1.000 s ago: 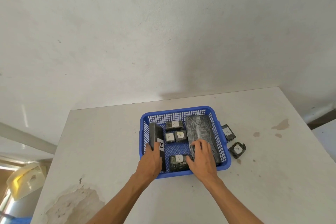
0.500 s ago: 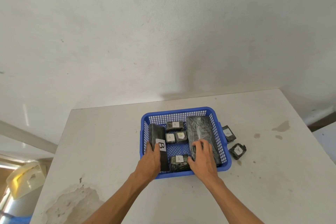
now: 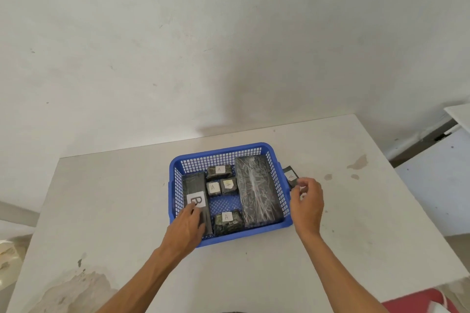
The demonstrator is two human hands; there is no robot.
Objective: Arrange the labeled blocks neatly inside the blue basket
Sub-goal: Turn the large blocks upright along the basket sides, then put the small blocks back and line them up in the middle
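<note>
The blue basket (image 3: pixel 221 150) sits mid-table. Along its left wall the long black B block (image 3: pixel 193 183) lies flat, label up, and my left hand (image 3: pixel 187 227) grips its near end. A large wrapped block (image 3: pixel 255 190) fills the right side. Between them are several small A blocks: one at the back (image 3: pixel 219 171), two side by side (image 3: pixel 213 188), and one at the front (image 3: pixel 227 220). Outside, by the right wall, lies another A block (image 3: pixel 290 175). My right hand (image 3: pixel 306 202) is just beside it, fingers curled around a small block that is mostly hidden.
The grey table (image 3: pixel 114 198) ends at a wall behind the basket, with edges close on the right and front. Brown stains (image 3: pixel 357 163) mark the right side and a worn patch (image 3: pixel 76 290) the front left. A red object (image 3: pixel 417 303) shows at bottom right.
My right hand left the large wrapped block and moved out over the basket's right wall to the blocks on the table. The B block went from standing on edge to lying flat.
</note>
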